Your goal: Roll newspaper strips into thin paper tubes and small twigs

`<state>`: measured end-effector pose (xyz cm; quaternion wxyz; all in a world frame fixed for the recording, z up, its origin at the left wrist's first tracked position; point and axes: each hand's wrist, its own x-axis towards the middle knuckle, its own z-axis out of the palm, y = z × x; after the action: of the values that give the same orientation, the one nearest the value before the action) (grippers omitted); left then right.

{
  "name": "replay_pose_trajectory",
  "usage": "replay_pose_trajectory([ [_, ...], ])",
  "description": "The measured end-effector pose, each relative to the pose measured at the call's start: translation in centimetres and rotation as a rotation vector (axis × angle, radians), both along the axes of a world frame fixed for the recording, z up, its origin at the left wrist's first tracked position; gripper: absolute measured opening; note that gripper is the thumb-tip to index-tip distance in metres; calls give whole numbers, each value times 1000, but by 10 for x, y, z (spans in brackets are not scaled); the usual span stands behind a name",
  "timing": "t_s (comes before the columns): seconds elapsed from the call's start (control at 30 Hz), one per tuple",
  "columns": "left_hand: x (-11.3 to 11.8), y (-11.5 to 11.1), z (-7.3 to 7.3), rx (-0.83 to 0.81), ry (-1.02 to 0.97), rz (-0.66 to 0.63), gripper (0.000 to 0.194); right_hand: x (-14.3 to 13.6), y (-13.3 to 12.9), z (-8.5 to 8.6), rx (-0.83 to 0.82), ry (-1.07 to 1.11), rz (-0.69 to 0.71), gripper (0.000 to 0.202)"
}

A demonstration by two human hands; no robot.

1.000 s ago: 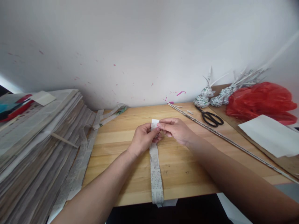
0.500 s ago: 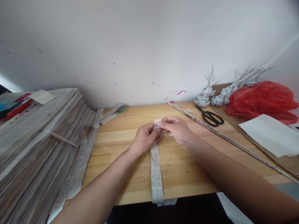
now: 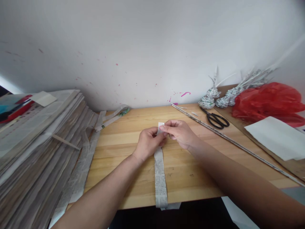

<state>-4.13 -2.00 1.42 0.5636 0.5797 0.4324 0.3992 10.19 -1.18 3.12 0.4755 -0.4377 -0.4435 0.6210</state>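
Since the first frame, the strip (image 3: 161, 181) has shifted slightly right at its top end, and the left hand (image 3: 149, 141) with it; the right hand (image 3: 179, 133) is almost where it was. Both hands pinch the strip near that end, thumbs close together, presumably because thin paper buckles unless steadied from two sides. Whether it is folded beneath the fingers is hidden. Its lower length lies on the table (image 3: 121, 140), running to the near edge and seemingly dipping over, likely because it is too long to fit. Sticks (image 3: 250, 153) slant beyond the right arm, with scissors (image 3: 215, 119) past them, probably kept aside to give the arms room. A newspaper stack (image 3: 45, 159) stands at left, perhaps for the same reason.
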Motion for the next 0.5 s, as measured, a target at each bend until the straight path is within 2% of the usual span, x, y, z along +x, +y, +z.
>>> replay_pose_trajectory([
  [0.3,1,-1,-1,41,-51,27,26,1,0,1,19,0,-27,29],
  [0.5,3,-4,5,-66,-95,-2,27,-1,-1,-1,57,4,-43,31],
])
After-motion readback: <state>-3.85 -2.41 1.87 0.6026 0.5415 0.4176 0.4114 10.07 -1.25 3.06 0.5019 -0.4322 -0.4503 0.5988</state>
